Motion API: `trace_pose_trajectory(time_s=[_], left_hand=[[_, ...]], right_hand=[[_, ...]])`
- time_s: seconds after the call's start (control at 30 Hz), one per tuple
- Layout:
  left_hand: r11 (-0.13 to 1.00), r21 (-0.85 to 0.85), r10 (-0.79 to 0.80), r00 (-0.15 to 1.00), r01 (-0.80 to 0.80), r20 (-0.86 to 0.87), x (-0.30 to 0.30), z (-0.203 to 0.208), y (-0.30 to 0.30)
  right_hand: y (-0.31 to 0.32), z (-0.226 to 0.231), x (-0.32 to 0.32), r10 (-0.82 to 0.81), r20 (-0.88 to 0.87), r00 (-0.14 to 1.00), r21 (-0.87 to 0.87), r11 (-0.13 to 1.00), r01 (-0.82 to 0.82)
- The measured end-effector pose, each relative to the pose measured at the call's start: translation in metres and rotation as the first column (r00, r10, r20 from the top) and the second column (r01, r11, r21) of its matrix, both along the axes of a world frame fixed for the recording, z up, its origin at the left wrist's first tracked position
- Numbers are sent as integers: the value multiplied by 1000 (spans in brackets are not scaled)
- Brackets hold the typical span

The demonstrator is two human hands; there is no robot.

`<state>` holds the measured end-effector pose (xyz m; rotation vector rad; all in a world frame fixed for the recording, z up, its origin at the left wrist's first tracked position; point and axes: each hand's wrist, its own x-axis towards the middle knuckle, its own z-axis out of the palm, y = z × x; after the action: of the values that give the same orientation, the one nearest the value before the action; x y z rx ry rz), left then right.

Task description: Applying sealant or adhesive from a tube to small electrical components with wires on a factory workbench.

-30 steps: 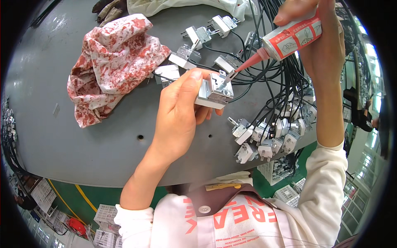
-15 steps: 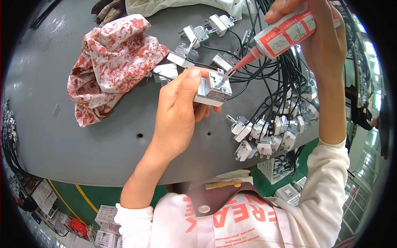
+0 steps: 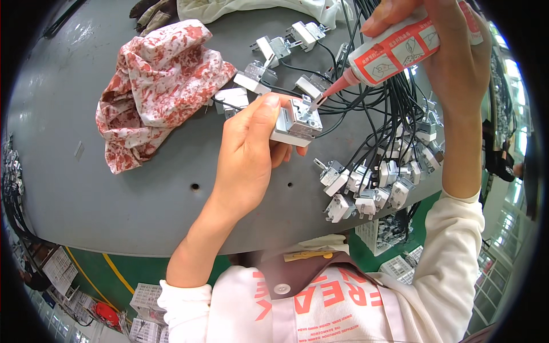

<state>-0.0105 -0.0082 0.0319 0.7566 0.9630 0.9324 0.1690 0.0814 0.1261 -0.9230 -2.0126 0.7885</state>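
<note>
Between the fingers and thumb of my left hand [image 3: 247, 151] is a small white and silver metal device [image 3: 298, 124] with a black cable and a shaft sticking up. My right hand [image 3: 454, 63] grips a white and red squeeze bottle [image 3: 394, 52], tilted down to the left. Its pink nozzle [image 3: 343, 83] points at the device, and the tip is at the shaft's top; whether it touches I cannot tell. Several like devices [image 3: 269, 50] lie behind my left hand. A further cluster of them [image 3: 377, 183] sits at the table's right front edge.
A red-stained white cloth [image 3: 154, 91] lies crumpled on the grey table [image 3: 131, 211], left of my hand. A bundle of black cables [image 3: 394, 108] runs from the far edge to the devices. Dark gloves [image 3: 154, 17] and a white cloth [image 3: 246, 8] lie at the back. Crates [image 3: 146, 303] stand below on the floor.
My right hand and the bottle have shifted very slightly, the hand a little to the right. The left hand still holds the device in nearly the same place.
</note>
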Motion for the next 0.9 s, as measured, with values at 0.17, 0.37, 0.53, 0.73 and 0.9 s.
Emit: trace_pose_trajectory(time_s=[0.17, 0.37, 0.53, 0.73, 0.9], left_hand=[[1000, 3, -2, 1000, 2, -9, 0, 0, 0], [1000, 6, -1, 1000, 1, -18, 0, 0, 0], [1000, 4, -1, 1000, 1, -21, 0, -1, -1], [1000, -6, 1, 1000, -1, -5, 1, -1, 0], [1000, -12, 2, 1000, -3, -22, -2, -2, 0]], right_hand=[[-2, 1, -1, 24, 30, 999, 34, 999, -25], [4, -3, 8, 208, -16, 978, 88, 975, -206], [-4, -1, 4, 188, -96, 977, 47, 982, -184], [0, -1, 3, 222, -65, 973, 152, 966, -210], [5, 2, 4, 313, 86, 946, 250, 912, -325]])
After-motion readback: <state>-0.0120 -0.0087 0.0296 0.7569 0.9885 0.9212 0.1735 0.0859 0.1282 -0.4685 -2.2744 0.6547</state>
